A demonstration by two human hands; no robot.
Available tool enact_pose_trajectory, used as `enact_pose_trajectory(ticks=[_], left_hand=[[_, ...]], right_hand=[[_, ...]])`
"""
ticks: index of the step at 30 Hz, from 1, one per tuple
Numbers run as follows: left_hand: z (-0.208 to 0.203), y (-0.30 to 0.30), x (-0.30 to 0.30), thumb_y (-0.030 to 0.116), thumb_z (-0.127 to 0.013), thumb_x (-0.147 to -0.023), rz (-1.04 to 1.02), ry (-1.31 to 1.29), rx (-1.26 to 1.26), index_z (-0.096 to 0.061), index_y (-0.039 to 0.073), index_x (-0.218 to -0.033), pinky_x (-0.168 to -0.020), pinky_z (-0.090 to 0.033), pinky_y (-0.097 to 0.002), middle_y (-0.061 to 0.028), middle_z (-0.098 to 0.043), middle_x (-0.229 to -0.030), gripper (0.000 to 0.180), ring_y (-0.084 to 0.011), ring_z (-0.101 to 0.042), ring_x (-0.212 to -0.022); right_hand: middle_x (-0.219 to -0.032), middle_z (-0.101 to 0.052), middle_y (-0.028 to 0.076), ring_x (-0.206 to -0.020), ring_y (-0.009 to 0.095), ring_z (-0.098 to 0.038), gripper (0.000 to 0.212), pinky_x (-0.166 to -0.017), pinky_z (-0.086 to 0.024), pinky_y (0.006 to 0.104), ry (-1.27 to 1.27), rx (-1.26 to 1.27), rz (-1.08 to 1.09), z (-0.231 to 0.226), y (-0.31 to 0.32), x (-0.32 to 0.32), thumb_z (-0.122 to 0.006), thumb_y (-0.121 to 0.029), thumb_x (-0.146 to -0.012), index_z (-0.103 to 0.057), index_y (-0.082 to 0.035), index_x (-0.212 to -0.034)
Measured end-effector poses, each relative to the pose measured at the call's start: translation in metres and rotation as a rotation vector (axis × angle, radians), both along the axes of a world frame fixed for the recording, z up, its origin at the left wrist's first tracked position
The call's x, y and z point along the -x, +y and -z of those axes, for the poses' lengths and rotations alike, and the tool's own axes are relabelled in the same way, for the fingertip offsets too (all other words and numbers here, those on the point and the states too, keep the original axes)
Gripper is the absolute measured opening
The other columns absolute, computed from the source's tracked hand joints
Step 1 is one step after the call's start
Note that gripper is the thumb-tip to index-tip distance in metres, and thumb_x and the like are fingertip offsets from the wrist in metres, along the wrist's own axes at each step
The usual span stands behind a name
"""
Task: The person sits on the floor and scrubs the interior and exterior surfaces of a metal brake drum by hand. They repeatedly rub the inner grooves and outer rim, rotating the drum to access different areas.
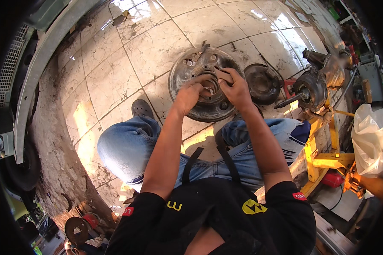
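Note:
A dark, grimy steel wheel rim point(179, 72) lies flat on the tiles in front of me, with holes around its raised middle. My left hand point(190, 94) is at the left of its centre hole, the fingers curled in toward the ring there. On the other side of the hole is my right hand point(234, 87), thumb and fingers closed together in a pinch. A small flat brownish piece seems to lie in that pinch, but its kind is unclear. What the left fingers hold, if anything, is hidden.
Right of the rim lies a smaller black round plate point(262, 84). Beyond it, an axle assembly point(312, 89) rests on a yellow stand point(323, 161), near a clear plastic bag point(368, 136). A vehicle's metal bumper point(32, 85) runs along the left. My knees flank the rim.

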State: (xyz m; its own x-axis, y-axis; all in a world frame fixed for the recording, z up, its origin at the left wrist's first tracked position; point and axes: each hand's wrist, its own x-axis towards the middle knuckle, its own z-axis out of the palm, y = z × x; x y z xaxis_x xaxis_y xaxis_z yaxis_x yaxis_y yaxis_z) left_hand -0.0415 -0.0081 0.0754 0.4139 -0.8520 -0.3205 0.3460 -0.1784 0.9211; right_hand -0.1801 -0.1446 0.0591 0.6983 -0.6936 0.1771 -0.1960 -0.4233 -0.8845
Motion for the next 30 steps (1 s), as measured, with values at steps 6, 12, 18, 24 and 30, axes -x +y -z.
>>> enact_pose_trajectory(ticks=[6, 12, 18, 24, 30], left_hand=[[0.043, 0.002, -0.056, 0.011, -0.053, -0.088, -0.616, -0.274, 0.020, -0.061, -0.001, -0.119, -0.074, -0.048, -0.0265, -0.0115, -0.068, -0.103, 0.035, -0.0154, -0.061, -0.086], [0.068, -0.008, -0.075, 0.027, -0.062, -0.088, -0.627, -0.340, -0.226, -0.058, -0.003, -0.123, -0.088, -0.049, -0.0343, -0.0212, -0.066, -0.113, 0.047, -0.0278, -0.064, -0.099], [0.064, -0.001, -0.074, 0.041, -0.068, -0.089, -0.394, -0.270, -0.216, -0.052, -0.004, -0.132, -0.092, -0.047, -0.0333, -0.0207, -0.062, -0.121, 0.064, -0.0254, -0.060, -0.107], [0.064, 0.000, -0.074, 0.035, -0.073, -0.085, -0.329, -0.304, -0.205, -0.056, -0.003, -0.128, -0.091, -0.047, -0.0344, -0.0189, -0.066, -0.115, 0.060, -0.0249, -0.063, -0.103], [0.077, -0.002, -0.079, 0.030, -0.080, -0.077, -0.310, -0.218, -0.145, -0.061, -0.002, -0.122, -0.086, -0.050, -0.0357, -0.0197, -0.069, -0.110, 0.058, -0.0298, -0.067, -0.097]], right_hand=[[-0.104, -0.065, 0.021, -0.094, 0.038, -0.064, 0.036, -0.078, -0.051, 0.0432, 0.212, 0.253, 0.097, 0.002, -0.011, -0.006, -0.067, -0.014, -0.080, -0.061, -0.004, -0.115], [-0.104, -0.062, 0.017, -0.099, 0.036, -0.060, 0.036, -0.084, -0.049, 0.0448, 0.349, 0.528, 0.080, 0.004, -0.005, -0.045, -0.066, -0.016, -0.077, -0.062, -0.006, -0.112], [-0.104, -0.061, 0.015, -0.099, 0.035, -0.059, 0.032, -0.083, -0.049, 0.0449, 0.468, 0.726, 0.051, 0.017, -0.002, -0.058, -0.066, -0.022, -0.083, -0.063, -0.006, -0.111], [-0.104, -0.061, 0.013, -0.098, 0.034, -0.058, 0.026, -0.083, -0.048, 0.0445, 0.368, 0.745, 0.056, 0.023, -0.008, -0.060, -0.063, -0.023, -0.089, -0.064, -0.008, -0.109], [-0.103, -0.060, 0.013, -0.098, 0.034, -0.058, 0.019, -0.083, -0.048, 0.0445, 0.375, 0.749, 0.033, 0.017, -0.013, -0.067, -0.062, -0.020, -0.090, -0.066, -0.010, -0.105]])
